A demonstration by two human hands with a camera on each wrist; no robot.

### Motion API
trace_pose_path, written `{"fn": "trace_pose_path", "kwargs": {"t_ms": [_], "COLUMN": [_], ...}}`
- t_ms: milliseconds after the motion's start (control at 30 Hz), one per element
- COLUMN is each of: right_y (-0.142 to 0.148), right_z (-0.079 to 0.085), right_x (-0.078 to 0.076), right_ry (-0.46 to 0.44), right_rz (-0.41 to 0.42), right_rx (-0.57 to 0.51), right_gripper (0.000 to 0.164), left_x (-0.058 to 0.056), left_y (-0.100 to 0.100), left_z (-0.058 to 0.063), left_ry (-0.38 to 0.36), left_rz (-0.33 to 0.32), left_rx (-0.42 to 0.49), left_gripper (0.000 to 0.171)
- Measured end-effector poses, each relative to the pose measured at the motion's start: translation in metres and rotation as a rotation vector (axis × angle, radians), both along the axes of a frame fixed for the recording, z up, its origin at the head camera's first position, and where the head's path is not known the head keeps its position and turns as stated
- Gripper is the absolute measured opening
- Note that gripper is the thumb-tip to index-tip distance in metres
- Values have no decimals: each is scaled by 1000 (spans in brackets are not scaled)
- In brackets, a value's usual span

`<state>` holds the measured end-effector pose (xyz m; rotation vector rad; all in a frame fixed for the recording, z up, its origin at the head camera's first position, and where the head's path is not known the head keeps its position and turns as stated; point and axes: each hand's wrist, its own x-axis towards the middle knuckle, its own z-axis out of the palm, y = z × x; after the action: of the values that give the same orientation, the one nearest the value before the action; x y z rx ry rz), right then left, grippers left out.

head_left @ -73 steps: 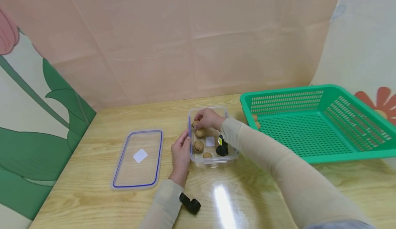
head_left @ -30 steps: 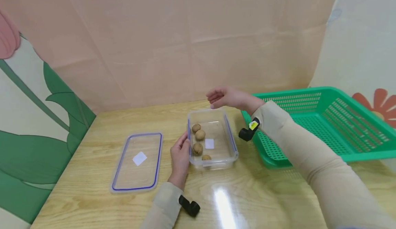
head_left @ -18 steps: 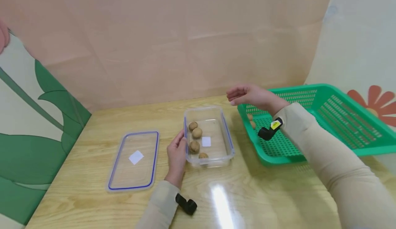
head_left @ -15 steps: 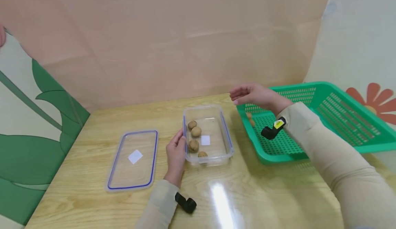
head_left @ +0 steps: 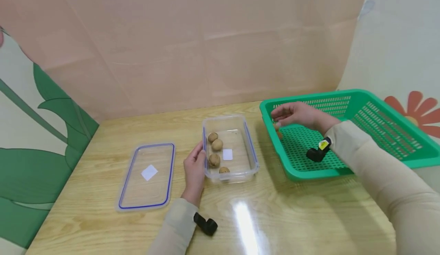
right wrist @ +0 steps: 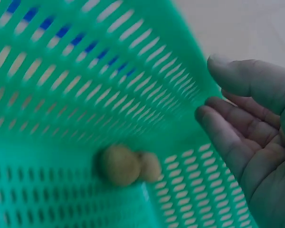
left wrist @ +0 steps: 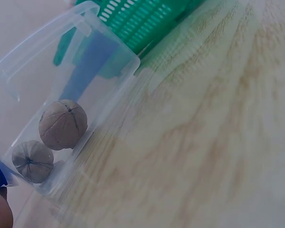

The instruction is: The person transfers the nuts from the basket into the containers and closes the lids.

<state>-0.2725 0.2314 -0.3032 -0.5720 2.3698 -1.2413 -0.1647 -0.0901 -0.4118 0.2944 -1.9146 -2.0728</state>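
A clear plastic food container with blue clips stands on the wooden table; several walnuts lie along its left side around a small white square. My left hand rests against the container's left wall, fingers extended along it. In the left wrist view, two walnuts show through the clear wall. My right hand is over the left end of the green basket, fingers loosely bent, holding nothing. Two walnuts sit together in a basket corner, below the right fingertips.
A clear lid with a blue seal and a white square lies flat on the table, left of the container. Behind the table hangs a pinkish backdrop. Each wrist carries a small black camera.
My right hand has placed a walnut in the container, let go, then moved right and down into the green basket. The left hand stays at the container's side.
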Motion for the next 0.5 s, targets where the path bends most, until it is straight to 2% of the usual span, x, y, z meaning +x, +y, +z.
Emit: {"fn": "trace_pose_path", "kwargs": {"t_ms": [233, 500], "right_y": [10, 13], "right_z": [-18, -42], "right_x": [-2, -8], "right_ry": [61, 8], "right_rz": [-2, 17], "right_rx": [45, 25], "right_gripper": [47, 39], "left_x": [0, 0], "left_y": [-1, 1], "left_z": [0, -2], "left_ry": [-6, 9], "left_rz": [-5, 8], "left_rx": [11, 13], "left_gripper": [34, 33]}}
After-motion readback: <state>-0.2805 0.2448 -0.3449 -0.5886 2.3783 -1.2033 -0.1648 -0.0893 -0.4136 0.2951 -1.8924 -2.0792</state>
